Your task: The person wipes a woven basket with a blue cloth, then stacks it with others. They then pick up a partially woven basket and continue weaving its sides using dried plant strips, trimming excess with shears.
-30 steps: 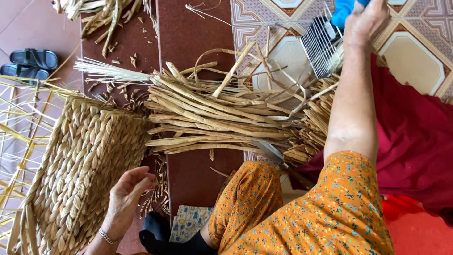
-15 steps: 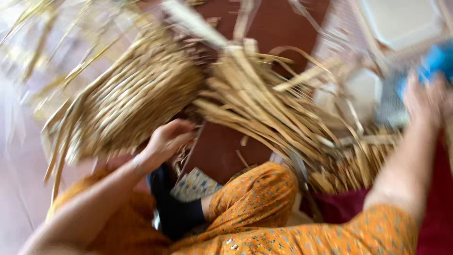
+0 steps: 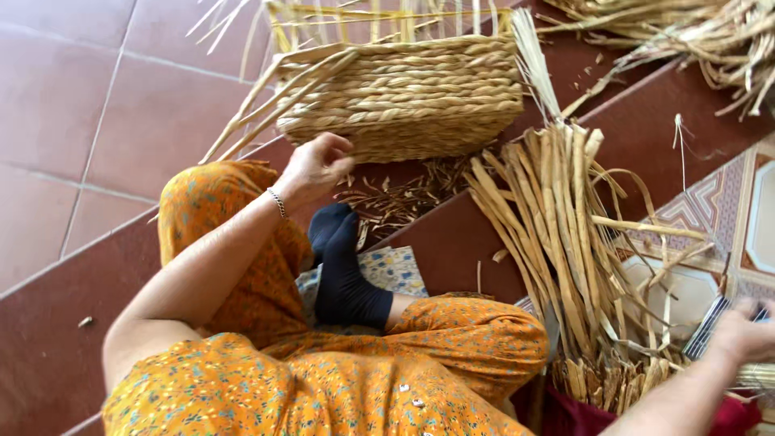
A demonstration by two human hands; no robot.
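A half-woven straw basket [image 3: 404,97] lies on the dark red floor, loose strands sticking out of its far side. My left hand [image 3: 317,164] has its fingers curled on the basket's near edge. A bundle of flat dried straw strips [image 3: 557,234] lies fanned out to the right of my legs. At the right edge my right hand [image 3: 747,333] grips a metal wire tool [image 3: 709,324] with parallel bars, just past the bundle's end. Part of that hand is cut off by the frame.
I sit cross-legged in orange flowered clothes, one black-socked foot [image 3: 347,274] on a patterned cushion [image 3: 393,270]. Short straw scraps [image 3: 404,198] litter the floor below the basket. More loose straw [image 3: 694,36] is piled at top right. A red cloth [image 3: 577,412] lies by my knee.
The view has swung left and down, so the basket now sits at top centre. My left hand has moved up onto the basket's edge. My right hand stays on the wire tool.
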